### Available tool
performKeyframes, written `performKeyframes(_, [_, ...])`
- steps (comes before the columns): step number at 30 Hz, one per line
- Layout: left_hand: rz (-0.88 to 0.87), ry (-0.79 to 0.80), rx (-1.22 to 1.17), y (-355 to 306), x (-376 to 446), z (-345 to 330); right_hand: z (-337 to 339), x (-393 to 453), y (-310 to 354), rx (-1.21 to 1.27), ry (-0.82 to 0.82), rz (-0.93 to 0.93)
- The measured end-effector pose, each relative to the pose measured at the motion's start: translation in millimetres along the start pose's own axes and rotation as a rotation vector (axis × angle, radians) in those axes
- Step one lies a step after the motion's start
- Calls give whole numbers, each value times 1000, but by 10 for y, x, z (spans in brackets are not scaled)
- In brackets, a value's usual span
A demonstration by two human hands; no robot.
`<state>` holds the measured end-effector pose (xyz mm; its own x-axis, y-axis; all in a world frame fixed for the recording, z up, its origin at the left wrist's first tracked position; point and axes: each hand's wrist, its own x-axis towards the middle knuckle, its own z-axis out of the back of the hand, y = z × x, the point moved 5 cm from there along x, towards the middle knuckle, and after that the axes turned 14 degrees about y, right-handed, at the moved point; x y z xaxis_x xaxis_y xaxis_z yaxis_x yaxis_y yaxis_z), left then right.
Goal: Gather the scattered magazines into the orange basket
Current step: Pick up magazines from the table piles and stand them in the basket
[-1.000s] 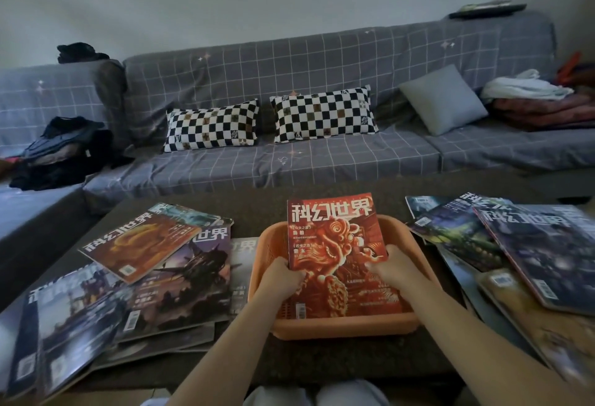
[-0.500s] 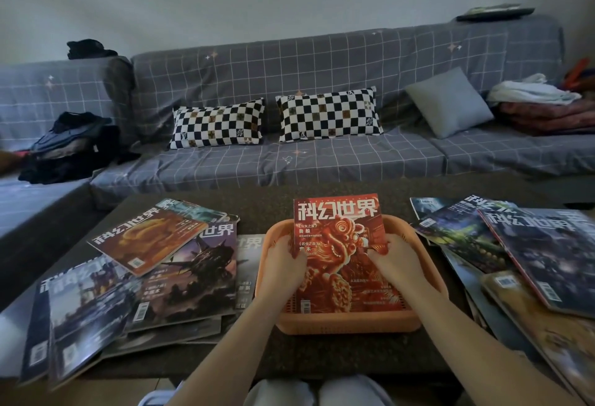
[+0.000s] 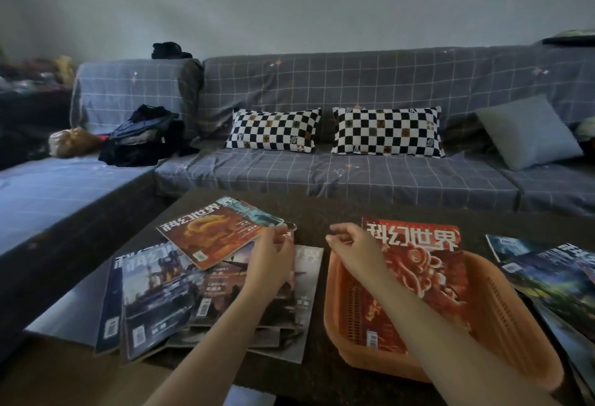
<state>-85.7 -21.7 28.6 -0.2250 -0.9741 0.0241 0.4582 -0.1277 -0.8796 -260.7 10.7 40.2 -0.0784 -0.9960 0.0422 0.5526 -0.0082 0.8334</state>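
A red magazine (image 3: 421,273) lies in the orange basket (image 3: 502,318) on the dark table, its top edge sticking out over the far rim. My right hand (image 3: 354,251) hovers over the basket's left rim with fingers loosely curled, holding nothing. My left hand (image 3: 272,257) is over the left pile of several magazines (image 3: 180,289), its fingertips at the right edge of the orange-brown magazine (image 3: 212,235) on top; a grip cannot be made out. More magazines (image 3: 553,277) lie right of the basket.
A grey checked sofa (image 3: 322,173) runs behind the table (image 3: 322,209), with two checkerboard cushions (image 3: 273,130), a grey cushion (image 3: 528,132) and a heap of dark clothes (image 3: 145,138) on the left. The table's near edge is just below the basket.
Both hands let go of the red magazine, which now rests in the basket. They moved left, the left hand reaching the orange-brown magazine. My view swung left.
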Motion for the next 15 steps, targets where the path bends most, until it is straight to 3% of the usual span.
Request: performKeyframes(15, [401, -274, 265, 1314, 701, 914, -1361, 1523, -3, -123, 261, -74])
